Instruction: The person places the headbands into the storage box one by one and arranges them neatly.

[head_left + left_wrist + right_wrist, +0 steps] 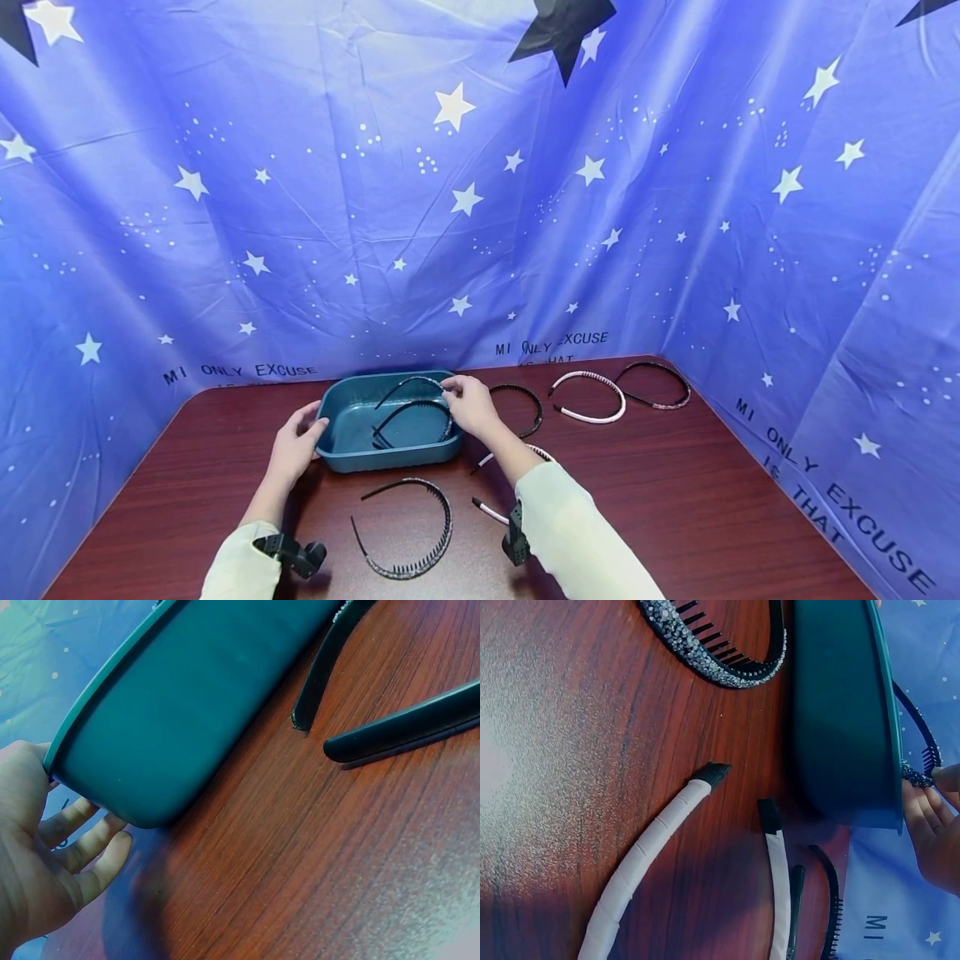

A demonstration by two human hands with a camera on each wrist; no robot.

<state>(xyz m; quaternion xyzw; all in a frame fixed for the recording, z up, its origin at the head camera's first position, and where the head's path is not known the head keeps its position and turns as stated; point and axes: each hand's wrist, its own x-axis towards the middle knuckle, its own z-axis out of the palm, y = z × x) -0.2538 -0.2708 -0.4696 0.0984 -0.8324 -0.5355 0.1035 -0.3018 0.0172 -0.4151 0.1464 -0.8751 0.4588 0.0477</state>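
My left hand grips the left end of a teal plastic basin, thumb at the rim and fingers against the outer wall. At the basin's right end, my right hand pinches a black glittery headband between thumb and fingers, its band arching over the basin. Another dark headband lies inside the basin. In front of it, a black headband with silver glitter and comb teeth rests on the table. A pale pink headband with black tips lies partly hidden under my right forearm.
To the right on the dark red wooden table lie a black headband, a pale pink one and a dark one with reddish glitter. A blue star-printed curtain stands behind the table and along its sides.
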